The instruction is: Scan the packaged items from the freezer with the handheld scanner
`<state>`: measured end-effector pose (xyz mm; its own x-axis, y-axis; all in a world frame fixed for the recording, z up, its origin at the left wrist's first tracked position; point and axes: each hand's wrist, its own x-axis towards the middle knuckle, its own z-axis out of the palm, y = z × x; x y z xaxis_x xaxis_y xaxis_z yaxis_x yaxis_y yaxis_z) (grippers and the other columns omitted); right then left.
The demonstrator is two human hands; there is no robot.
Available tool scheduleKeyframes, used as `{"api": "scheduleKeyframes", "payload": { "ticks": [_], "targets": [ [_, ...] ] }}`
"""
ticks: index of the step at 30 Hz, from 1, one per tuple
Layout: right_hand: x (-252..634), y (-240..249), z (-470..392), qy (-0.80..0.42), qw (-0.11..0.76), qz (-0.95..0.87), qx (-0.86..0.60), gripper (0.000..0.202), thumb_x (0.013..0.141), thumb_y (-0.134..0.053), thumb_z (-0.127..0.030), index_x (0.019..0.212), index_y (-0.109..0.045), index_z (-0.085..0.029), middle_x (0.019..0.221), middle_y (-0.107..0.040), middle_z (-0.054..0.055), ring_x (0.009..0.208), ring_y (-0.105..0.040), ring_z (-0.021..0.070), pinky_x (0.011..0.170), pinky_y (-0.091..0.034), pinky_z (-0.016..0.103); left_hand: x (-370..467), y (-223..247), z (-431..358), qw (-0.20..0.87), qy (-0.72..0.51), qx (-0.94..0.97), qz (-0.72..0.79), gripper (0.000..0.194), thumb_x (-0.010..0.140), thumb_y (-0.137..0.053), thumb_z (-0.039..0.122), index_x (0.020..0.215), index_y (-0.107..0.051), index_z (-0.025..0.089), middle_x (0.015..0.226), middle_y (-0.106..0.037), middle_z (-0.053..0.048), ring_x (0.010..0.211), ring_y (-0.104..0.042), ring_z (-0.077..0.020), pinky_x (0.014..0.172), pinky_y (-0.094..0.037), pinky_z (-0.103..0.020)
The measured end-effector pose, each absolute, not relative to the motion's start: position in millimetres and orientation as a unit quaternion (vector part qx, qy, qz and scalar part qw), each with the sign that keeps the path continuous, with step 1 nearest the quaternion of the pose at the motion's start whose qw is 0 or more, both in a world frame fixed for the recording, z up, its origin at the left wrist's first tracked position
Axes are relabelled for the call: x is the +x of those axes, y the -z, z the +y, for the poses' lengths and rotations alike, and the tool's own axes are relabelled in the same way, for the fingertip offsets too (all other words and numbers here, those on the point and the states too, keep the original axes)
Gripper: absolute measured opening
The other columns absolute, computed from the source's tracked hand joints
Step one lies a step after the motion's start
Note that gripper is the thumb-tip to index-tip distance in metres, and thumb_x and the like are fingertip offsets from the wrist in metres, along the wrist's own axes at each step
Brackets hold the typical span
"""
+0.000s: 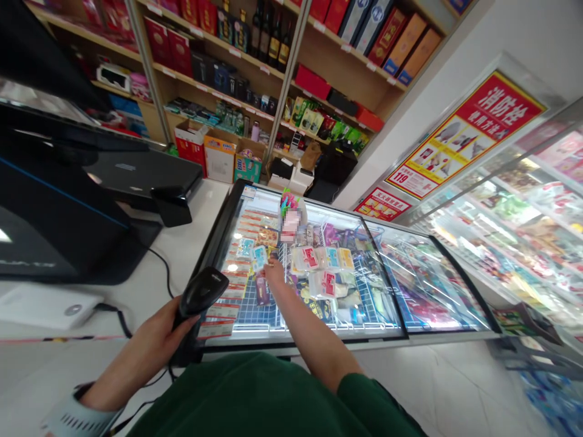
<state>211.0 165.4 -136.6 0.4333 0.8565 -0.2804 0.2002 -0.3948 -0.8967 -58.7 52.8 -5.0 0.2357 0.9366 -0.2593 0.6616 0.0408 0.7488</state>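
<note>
My left hand is wrapped round the handle of a black barcode scanner, whose head points over the left edge of a glass-topped chest freezer. Farther forward, my right hand pinches a small white-and-blue packet above the glass. Another blue packet lies just left of it. To the right, clear packets with red, blue and yellow labels rest on the lid, with a second red-labelled packet nearer me. Paper price tags line the lid's left side.
A black checkout machine and a white power bank-like box with a cable stand on the left counter. Cartons and stocked shelves rise behind. A red fire-hydrant sign hangs on the right wall.
</note>
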Motion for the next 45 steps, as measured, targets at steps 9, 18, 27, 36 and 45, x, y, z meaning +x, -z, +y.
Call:
{"api": "scheduleKeyframes", "payload": {
  "ticks": [9, 18, 27, 36, 45],
  "targets": [
    [244.8, 121.9, 97.5, -0.397, 0.492, -0.285, -0.720, 0.015, 0.070, -0.064, -0.023, 0.083, -0.059, -0.018, 0.061, -0.063, -0.003, 0.056, -0.065, 0.0158, 0.058, -0.055, 0.028, -41.7, -2.8, 58.9, 0.391, -0.155, 0.707, 0.568, 0.050, 0.087, -0.042, 0.051, 0.119, -0.051, 0.014, 0.114, -0.068, -0.015, 0.104, -0.064, -0.0296, 0.090, -0.049, -0.039],
    [270.0, 95.3, 52.5, -0.389, 0.565, -0.264, -0.678, 0.024, 0.073, -0.062, -0.029, 0.093, -0.060, -0.017, 0.070, -0.066, -0.001, 0.064, -0.067, 0.0163, 0.067, -0.057, 0.031, -18.4, -7.7, 62.5, 0.372, -0.183, 0.750, 0.515, 0.053, 0.083, -0.046, 0.052, 0.120, -0.054, 0.014, 0.115, -0.068, -0.015, 0.105, -0.065, -0.0311, 0.090, -0.050, -0.041],
    [278.7, 71.5, 38.9, -0.353, 0.596, -0.295, -0.658, 0.022, 0.074, -0.060, -0.029, 0.093, -0.060, -0.017, 0.074, -0.066, 0.000, 0.065, -0.065, 0.0151, 0.068, -0.056, 0.031, 2.0, -18.3, 54.8, 0.386, -0.183, 0.774, 0.468, 0.048, 0.086, -0.047, 0.050, 0.118, -0.054, 0.015, 0.112, -0.068, -0.013, 0.103, -0.065, -0.0292, 0.089, -0.050, -0.040],
    [279.1, 58.8, 32.4, -0.347, 0.584, -0.301, -0.670, 0.022, 0.076, -0.060, -0.029, 0.095, -0.060, -0.018, 0.079, -0.067, 0.000, 0.067, -0.066, 0.0147, 0.071, -0.057, 0.031, 11.0, -21.1, 48.8, 0.390, -0.171, 0.788, 0.445, 0.043, 0.089, -0.048, 0.044, 0.122, -0.051, 0.016, 0.117, -0.067, -0.011, 0.107, -0.063, -0.0267, 0.092, -0.048, -0.036],
    [283.2, 55.1, 25.9, -0.346, 0.582, -0.297, -0.673, 0.025, 0.074, -0.060, -0.029, 0.096, -0.060, -0.018, 0.082, -0.067, 0.001, 0.067, -0.065, 0.0148, 0.070, -0.057, 0.031, 18.3, -20.9, 46.7, 0.386, -0.180, 0.793, 0.436, 0.044, 0.087, -0.048, 0.047, 0.118, -0.055, 0.015, 0.112, -0.069, -0.011, 0.102, -0.065, -0.0276, 0.087, -0.050, -0.036]
  ]
}}
